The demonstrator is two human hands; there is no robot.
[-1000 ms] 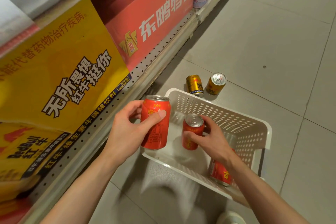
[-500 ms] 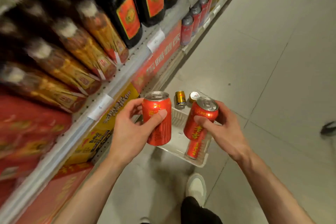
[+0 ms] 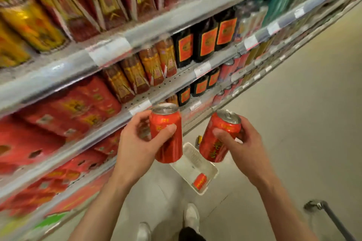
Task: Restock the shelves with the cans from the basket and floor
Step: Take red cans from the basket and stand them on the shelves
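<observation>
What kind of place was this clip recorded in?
Most likely a shop's drinks aisle: long metal shelves with price tags along their edges, rows of dark bottles, and a white basket on the tiled floor.

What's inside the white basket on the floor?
One red can lies on its side in the white basket. The two held cans and the right hand cover the basket's far end, so more may hide there.

A shop aisle: long metal shelves (image 3: pixel 137 31) are carrying rows of bottles (image 3: pixel 205 45) and red cartons (image 3: pixel 68 107), with price labels (image 3: pixel 109 50) running along their edges.
</observation>
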